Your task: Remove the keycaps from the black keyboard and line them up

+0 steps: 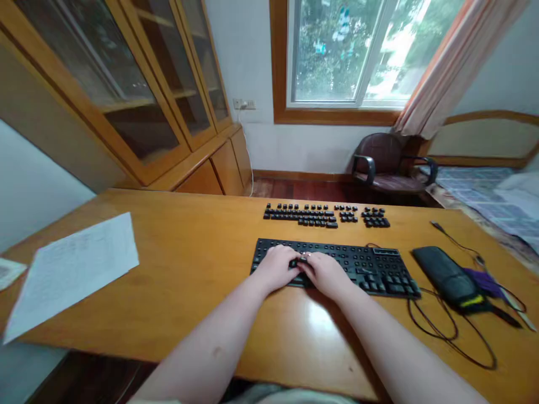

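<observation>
A black keyboard (370,266) lies on the wooden desk (189,264) in front of me. Beyond it, several loose black keycaps (324,215) are laid out in rows in keyboard order. My left hand (274,269) and my right hand (327,274) both rest on the keyboard's left half. Their fingertips meet over a small dark piece. The fingers of both hands are curled and pinched together. What they grip is too small to name.
A printed sheet of paper (76,269) lies at the desk's left edge. A black pouch (448,278), a purple object (484,280) and a looped black cable (455,336) sit to the right. Beyond the desk stand a chair (387,165), a glass-door cabinet (138,95) and a bed (484,191).
</observation>
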The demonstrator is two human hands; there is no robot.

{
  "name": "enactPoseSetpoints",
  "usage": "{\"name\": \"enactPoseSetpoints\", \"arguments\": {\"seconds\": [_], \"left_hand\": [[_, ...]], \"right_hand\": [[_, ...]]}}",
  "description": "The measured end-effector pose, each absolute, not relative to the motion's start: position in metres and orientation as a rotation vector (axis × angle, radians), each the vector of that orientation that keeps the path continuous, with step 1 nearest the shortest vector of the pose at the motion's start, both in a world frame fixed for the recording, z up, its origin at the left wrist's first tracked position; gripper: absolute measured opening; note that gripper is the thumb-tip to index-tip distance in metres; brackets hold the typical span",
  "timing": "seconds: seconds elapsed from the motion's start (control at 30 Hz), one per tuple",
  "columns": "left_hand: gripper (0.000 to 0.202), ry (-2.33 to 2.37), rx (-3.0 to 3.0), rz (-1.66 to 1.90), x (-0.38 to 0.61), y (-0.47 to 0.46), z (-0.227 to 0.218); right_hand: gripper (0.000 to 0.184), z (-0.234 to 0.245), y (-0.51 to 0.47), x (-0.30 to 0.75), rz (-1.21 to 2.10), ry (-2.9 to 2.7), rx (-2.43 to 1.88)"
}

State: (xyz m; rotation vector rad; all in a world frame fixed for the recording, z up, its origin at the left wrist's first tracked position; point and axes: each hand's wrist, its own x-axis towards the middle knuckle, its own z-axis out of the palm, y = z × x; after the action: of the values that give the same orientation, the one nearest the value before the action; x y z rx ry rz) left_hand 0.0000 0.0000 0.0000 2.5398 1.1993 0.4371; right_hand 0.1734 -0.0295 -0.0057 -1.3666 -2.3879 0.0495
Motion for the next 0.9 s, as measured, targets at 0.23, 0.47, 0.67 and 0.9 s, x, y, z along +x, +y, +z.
{"name": "enactPoseSetpoints", "arguments": {"seconds": [0.23, 0.47, 0.67, 0.9], "left_hand": [[0.016, 1.153, 2.523, 0.488, 0.009, -0.001, -0.006], [0.015, 1.108, 2.513, 0.532, 0.01, 0.005, -0.009], [0.018, 1.132, 2.44, 0.581, 0.01, 0.003, -0.006], [0.023, 1.093, 2.194, 0.794, 0.007, -0.003, 0.0]], "right_hand": [[0.025, -0.022, -0.034, 0.17, -0.114, -2.353, -1.29], [0.019, -0.022, -0.028, 0.173, 0.127, -2.083, -1.585], [0.02, -0.01, -0.026, 0.175, 0.428, -1.911, -1.631], [0.025, -0.011, -0.027, 0.184, 0.663, -1.68, -1.373]]}}
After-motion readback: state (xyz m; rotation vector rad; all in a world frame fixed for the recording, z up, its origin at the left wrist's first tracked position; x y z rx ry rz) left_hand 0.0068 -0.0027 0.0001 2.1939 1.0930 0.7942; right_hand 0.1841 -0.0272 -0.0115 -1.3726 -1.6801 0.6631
